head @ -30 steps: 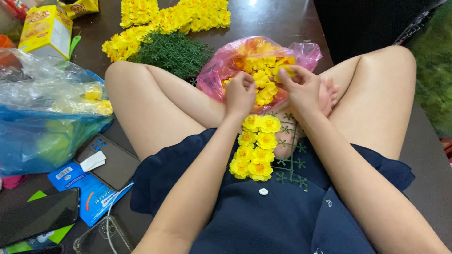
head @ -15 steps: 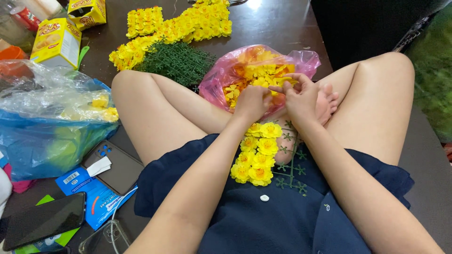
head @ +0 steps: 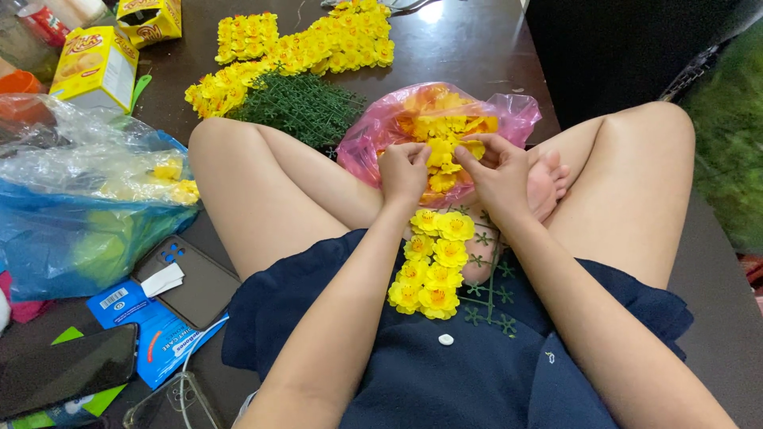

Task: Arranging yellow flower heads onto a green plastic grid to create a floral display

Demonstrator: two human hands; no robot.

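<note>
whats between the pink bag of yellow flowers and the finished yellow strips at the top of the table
In the head view, a heap of dark green plastic stems lies between the pink bag and the yellow flower strips, beside the person's knee.

Dark floor (head: 477,48), yellow flower strips (head: 302,48), pink bag (head: 509,111), phones (head: 191,278)
</note>
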